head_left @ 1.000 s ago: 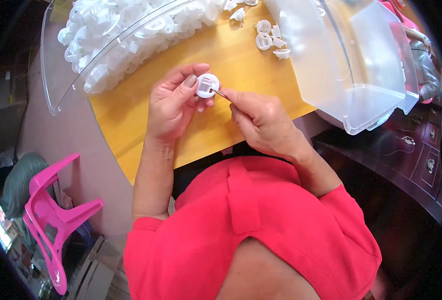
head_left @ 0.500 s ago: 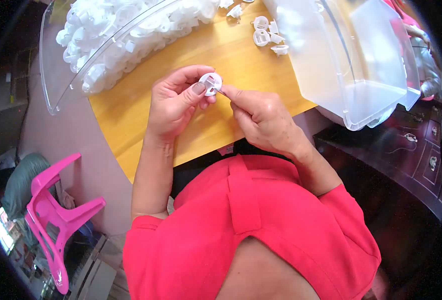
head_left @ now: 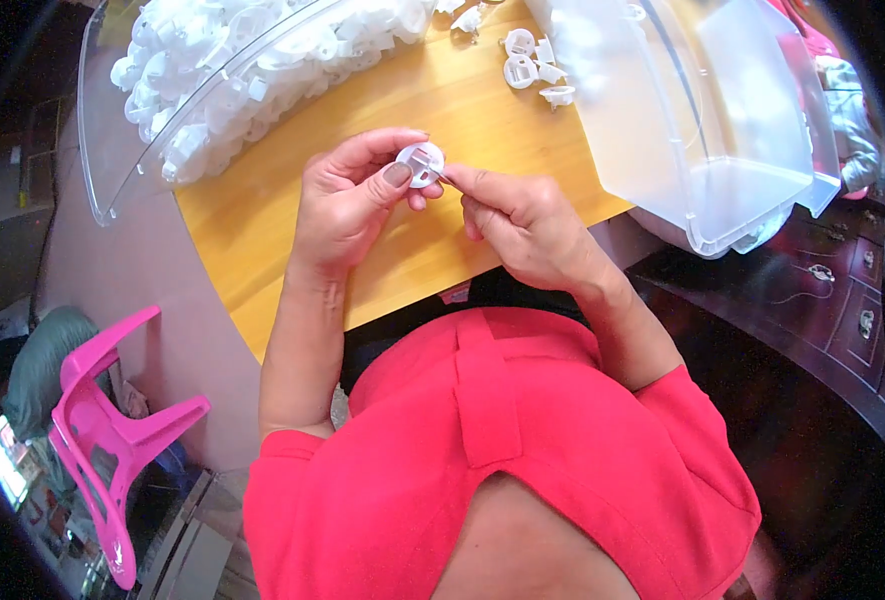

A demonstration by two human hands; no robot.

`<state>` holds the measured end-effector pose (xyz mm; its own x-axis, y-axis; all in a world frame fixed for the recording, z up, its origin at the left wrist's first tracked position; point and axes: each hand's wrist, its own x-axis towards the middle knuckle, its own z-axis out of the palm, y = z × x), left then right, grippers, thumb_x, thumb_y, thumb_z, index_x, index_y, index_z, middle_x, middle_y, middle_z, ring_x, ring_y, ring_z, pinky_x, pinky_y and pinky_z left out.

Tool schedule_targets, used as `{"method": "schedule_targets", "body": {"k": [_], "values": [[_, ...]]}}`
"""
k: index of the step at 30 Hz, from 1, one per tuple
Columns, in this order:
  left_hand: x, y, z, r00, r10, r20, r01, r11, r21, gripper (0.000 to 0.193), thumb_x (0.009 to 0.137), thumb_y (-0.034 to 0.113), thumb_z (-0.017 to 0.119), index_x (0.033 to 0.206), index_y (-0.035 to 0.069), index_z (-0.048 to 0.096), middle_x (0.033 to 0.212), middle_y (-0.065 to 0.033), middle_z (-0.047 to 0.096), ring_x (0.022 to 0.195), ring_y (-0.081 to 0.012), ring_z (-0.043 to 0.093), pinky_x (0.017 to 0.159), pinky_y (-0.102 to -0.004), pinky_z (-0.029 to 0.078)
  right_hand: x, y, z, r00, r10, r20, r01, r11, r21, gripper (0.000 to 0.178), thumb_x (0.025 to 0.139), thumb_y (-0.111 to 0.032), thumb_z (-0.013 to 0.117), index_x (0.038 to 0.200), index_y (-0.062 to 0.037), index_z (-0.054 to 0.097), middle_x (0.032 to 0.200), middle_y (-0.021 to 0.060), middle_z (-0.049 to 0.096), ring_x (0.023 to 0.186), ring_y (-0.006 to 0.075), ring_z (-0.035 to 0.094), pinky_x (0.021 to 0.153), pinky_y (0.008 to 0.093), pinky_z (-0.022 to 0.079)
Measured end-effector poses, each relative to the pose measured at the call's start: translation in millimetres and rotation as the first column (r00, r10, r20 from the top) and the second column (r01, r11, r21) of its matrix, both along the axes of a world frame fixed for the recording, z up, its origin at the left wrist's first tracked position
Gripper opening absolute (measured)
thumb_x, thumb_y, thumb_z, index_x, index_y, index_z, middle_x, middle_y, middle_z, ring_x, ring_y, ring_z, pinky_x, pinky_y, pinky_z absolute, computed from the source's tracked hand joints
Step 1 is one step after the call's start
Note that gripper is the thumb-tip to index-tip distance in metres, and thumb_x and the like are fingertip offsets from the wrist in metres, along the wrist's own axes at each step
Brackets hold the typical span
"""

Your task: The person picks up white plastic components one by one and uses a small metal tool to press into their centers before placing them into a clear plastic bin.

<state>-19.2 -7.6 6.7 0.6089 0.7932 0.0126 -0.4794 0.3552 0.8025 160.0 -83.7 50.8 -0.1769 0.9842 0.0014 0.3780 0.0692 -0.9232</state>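
Between the thumb and fingers of my left hand (head_left: 340, 205) sits a round white plastic piece (head_left: 422, 156) with slots cut in its face. My right hand (head_left: 532, 225) is closed in a pinch at the right edge of that piece. A thin tip shows at its fingertips, too small to name. Both hands are above the yellow wooden table (head_left: 247, 255), close to its near edge.
At the back left, a clear plastic bin (head_left: 90, 170) holds a heap of white plastic pieces (head_left: 262, 75). Several similar loose pieces (head_left: 520, 72) lie beside a translucent bin (head_left: 652, 160) on the right. A pink plastic chair (head_left: 122, 440) is at the left, a dark drawer cabinet (head_left: 832, 310) at the right.
My right hand has drawn back slightly from the face of the white piece. The left hand keeps its hold, with the piece turned a little.
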Motion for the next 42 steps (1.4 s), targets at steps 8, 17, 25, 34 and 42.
{"method": "schedule_targets", "body": {"k": [8,17,25,34,42], "values": [[-1,1,-2,1.000,-0.012,0.004,0.012,0.997,-0.070,0.027,0.087,0.005,0.059,0.112,-0.006,0.057,0.097,-0.0168,0.064,0.080,-0.0217,0.065,0.066,-0.0273,0.052,6,5,-5,0.979,0.020,-0.203,-0.054,0.985,-0.166,0.034,0.091,-0.003,0.043,0.122,0.0019,0.054,0.068,-0.0001,0.053,0.059,0.0077,0.050,0.054,0.0218,0.042],[1,0,-4,0.999,-0.015,-0.043,0.012,0.998,-0.064,0.027,0.087,0.005,0.058,0.112,-0.006,0.057,0.097,-0.0165,0.064,0.079,-0.0215,0.066,0.064,-0.0264,0.052,11,4,-5,0.887,-0.181,-0.425,-0.077,0.849,-0.522,0.033,0.091,-0.012,0.044,0.120,-0.0050,0.058,0.061,-0.0014,0.055,0.049,0.0049,0.045,0.045,0.0223,0.038],[7,-3,-1,0.999,-0.036,-0.021,0.033,0.987,-0.155,0.026,0.091,0.006,0.053,0.114,-0.006,0.056,0.101,-0.0165,0.063,0.082,-0.0209,0.064,0.067,-0.0267,0.052,4,1,-4,0.977,-0.110,-0.181,0.058,0.961,-0.270,0.027,0.087,-0.007,0.045,0.109,0.0003,0.059,0.060,0.0086,0.058,0.049,0.0168,0.055,0.047,0.0313,0.044],[7,-5,-2,0.999,-0.017,-0.032,0.011,0.988,-0.156,0.025,0.090,0.005,0.054,0.113,-0.004,0.057,0.100,-0.0155,0.063,0.082,-0.0221,0.064,0.068,-0.0281,0.052,-5,-10,-10,0.934,-0.178,0.311,0.122,0.974,0.192,0.025,0.082,-0.003,0.051,0.105,0.0022,0.057,0.070,0.0249,0.059,0.066,0.0399,0.060,0.059,0.0476,0.048],[6,-5,-5,0.999,-0.018,-0.036,0.013,0.990,-0.140,0.025,0.089,0.004,0.056,0.112,-0.004,0.057,0.100,-0.0153,0.063,0.082,-0.0226,0.064,0.069,-0.0283,0.053,-4,-7,-8,0.923,-0.167,0.348,0.109,0.978,0.180,0.025,0.082,-0.003,0.050,0.105,0.0043,0.056,0.069,0.0251,0.059,0.065,0.0402,0.060,0.059,0.0478,0.049]]}}
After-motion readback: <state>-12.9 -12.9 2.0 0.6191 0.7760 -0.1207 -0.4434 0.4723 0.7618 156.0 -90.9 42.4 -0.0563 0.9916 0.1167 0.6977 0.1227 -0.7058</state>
